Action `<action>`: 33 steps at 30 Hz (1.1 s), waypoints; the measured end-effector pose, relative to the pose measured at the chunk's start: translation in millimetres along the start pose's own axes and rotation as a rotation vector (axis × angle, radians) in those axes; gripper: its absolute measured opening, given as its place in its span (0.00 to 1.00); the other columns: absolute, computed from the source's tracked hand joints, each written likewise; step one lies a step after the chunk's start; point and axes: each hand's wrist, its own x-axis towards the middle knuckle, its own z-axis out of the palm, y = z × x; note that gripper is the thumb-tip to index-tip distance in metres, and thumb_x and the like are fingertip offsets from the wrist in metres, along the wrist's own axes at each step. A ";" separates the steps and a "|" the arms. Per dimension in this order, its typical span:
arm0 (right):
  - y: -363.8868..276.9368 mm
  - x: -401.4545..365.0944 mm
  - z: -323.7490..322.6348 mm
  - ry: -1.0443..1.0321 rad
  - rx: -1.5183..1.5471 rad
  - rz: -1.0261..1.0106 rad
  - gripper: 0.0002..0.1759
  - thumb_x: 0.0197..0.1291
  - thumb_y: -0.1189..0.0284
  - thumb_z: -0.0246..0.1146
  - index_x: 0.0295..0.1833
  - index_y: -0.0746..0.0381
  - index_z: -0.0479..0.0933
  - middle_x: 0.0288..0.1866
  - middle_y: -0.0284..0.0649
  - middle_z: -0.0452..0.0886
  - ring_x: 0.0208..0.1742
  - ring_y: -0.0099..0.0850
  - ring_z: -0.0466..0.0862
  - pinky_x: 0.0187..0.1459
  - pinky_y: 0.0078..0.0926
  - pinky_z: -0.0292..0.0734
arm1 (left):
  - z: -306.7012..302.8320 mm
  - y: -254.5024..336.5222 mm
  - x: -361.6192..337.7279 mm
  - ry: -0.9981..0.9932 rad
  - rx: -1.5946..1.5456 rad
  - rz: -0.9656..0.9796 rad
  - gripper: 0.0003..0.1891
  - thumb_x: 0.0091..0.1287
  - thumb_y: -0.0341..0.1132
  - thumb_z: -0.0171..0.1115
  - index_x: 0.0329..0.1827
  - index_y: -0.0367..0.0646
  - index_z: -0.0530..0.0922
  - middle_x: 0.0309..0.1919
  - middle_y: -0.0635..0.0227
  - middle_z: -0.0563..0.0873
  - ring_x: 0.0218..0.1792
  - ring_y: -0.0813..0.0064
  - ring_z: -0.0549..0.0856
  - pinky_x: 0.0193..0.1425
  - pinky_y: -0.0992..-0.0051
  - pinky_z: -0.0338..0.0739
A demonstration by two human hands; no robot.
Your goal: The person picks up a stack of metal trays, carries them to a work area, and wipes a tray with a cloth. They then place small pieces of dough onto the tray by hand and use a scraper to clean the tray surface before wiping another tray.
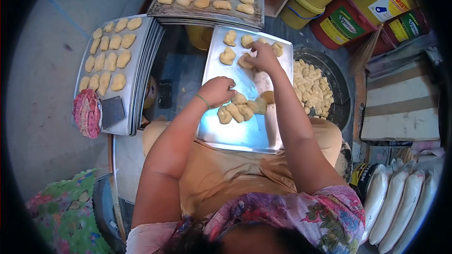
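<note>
A shiny metal tray (226,136) rests on my lap. My left hand (219,92) has its fingers curled in at the upper edge of a heap of dough pieces (236,112) in the tray's middle; whether it pinches one is hidden. Farther up the tray, my right hand (263,56) is closed on a dough piece (245,60) in the second row. Beside that piece lies another lump (228,56) on the left. Along the tray's far end are more dough pieces, one at the left (230,38) and one at the right (277,49).
Stacked trays with shaped dough stand at the left (133,84) and far side (207,18). A round black basin (343,84) of small dough pieces is at the right. A red cloth (86,114) and dark scraper (113,112) lie on the left stack. Buckets (340,27) stand behind.
</note>
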 end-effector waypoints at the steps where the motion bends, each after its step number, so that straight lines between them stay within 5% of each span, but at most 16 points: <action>1: -7.0 -15.2 -2.8 -0.054 -0.004 0.008 0.25 0.46 0.57 0.73 0.52 0.51 0.81 0.51 0.36 0.81 0.56 0.39 0.76 0.57 0.42 0.59 | -2.0 0.7 -0.6 -0.043 -0.007 -0.016 0.20 0.61 0.44 0.63 0.46 0.35 0.81 0.37 0.52 0.84 0.41 0.54 0.83 0.48 0.64 0.77; 2: -11.3 -25.6 -3.7 -0.107 -0.006 0.018 0.25 0.46 0.57 0.73 0.52 0.51 0.81 0.51 0.36 0.81 0.57 0.39 0.75 0.57 0.42 0.59 | -3.1 1.1 -0.9 -0.090 -0.012 -0.030 0.21 0.61 0.45 0.64 0.46 0.35 0.81 0.36 0.52 0.84 0.41 0.55 0.83 0.48 0.65 0.77; 9: 2.2 -57.3 7.2 0.377 -0.005 0.011 0.30 0.46 0.55 0.74 0.56 0.51 0.80 0.53 0.36 0.80 0.59 0.36 0.71 0.59 0.40 0.56 | -11.1 4.2 -10.6 -0.145 0.005 -0.063 0.24 0.57 0.46 0.67 0.51 0.37 0.80 0.46 0.50 0.82 0.47 0.55 0.82 0.53 0.65 0.76; 12: 10.2 -68.3 -0.9 0.194 -0.130 0.194 0.30 0.47 0.57 0.73 0.57 0.52 0.79 0.52 0.36 0.81 0.58 0.36 0.71 0.59 0.40 0.55 | -9.7 -1.1 -16.1 -0.122 0.061 -0.043 0.24 0.55 0.42 0.69 0.53 0.38 0.79 0.48 0.51 0.81 0.49 0.54 0.81 0.56 0.66 0.75; 18: 33.7 -66.6 11.6 0.303 0.045 0.137 0.29 0.47 0.60 0.73 0.58 0.53 0.79 0.50 0.37 0.81 0.57 0.39 0.72 0.60 0.40 0.55 | -7.1 -6.5 -7.6 -0.155 0.149 -0.067 0.25 0.53 0.33 0.69 0.56 0.38 0.76 0.49 0.49 0.81 0.52 0.52 0.81 0.57 0.64 0.75; 22: 49.5 -72.2 14.9 0.503 0.125 0.199 0.27 0.47 0.61 0.73 0.55 0.55 0.80 0.52 0.41 0.79 0.60 0.41 0.72 0.62 0.45 0.60 | -2.3 4.7 -5.5 0.239 -0.022 -0.151 0.25 0.54 0.30 0.68 0.57 0.38 0.75 0.52 0.47 0.80 0.53 0.51 0.81 0.57 0.63 0.76; 24: 61.1 -77.8 15.0 0.430 0.145 0.245 0.24 0.48 0.64 0.72 0.52 0.58 0.80 0.51 0.45 0.78 0.55 0.42 0.76 0.57 0.41 0.70 | 1.5 4.8 -0.8 0.401 -0.093 -0.177 0.25 0.54 0.30 0.68 0.58 0.39 0.74 0.54 0.47 0.79 0.53 0.50 0.81 0.57 0.62 0.76; 29: 70.1 -72.8 13.1 0.418 0.282 0.259 0.22 0.48 0.69 0.71 0.50 0.61 0.79 0.50 0.46 0.78 0.49 0.46 0.80 0.51 0.35 0.76 | -4.6 7.4 -3.5 0.089 0.154 -0.079 0.28 0.55 0.31 0.66 0.62 0.40 0.74 0.50 0.50 0.78 0.52 0.52 0.79 0.60 0.64 0.74; 33: 60.8 -87.3 -13.0 0.277 0.249 0.213 0.26 0.46 0.70 0.72 0.53 0.61 0.77 0.52 0.50 0.76 0.55 0.46 0.78 0.54 0.35 0.75 | 0.8 6.7 1.7 0.270 0.036 -0.131 0.25 0.58 0.28 0.64 0.61 0.40 0.75 0.50 0.51 0.77 0.51 0.51 0.80 0.58 0.63 0.75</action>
